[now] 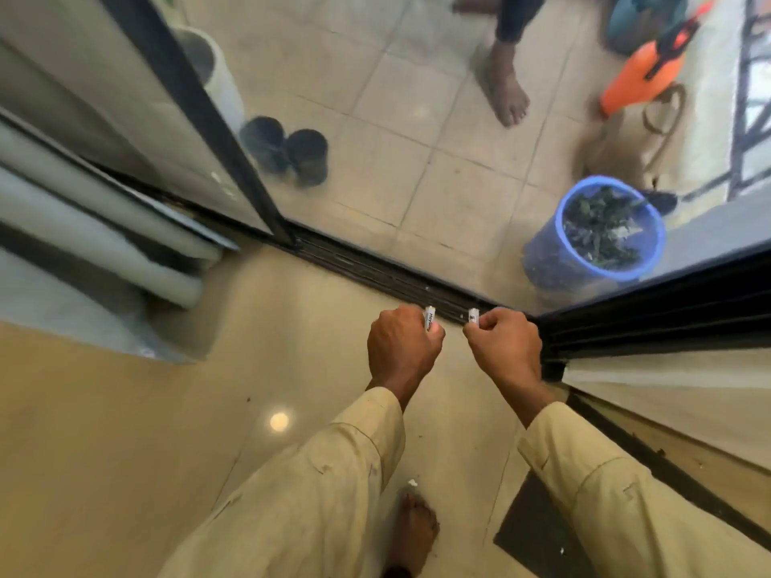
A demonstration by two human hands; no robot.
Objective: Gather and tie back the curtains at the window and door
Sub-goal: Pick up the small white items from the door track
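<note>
I look down at a sliding door's dark track. My left hand is curled round a small white cylinder with dark print. My right hand pinches a second small white cylinder. Both fists hover side by side just inside the track. A pale curtain hangs in thick folds at the left, its hem near the floor. Another light curtain edge lies at the right by the dark door frame.
Beyond the glass on the tiled balcony stand a blue bucket of leaves, two black pots, an orange sprayer and a person's bare foot. My own bare foot stands on the glossy beige floor. A dark mat lies beside it.
</note>
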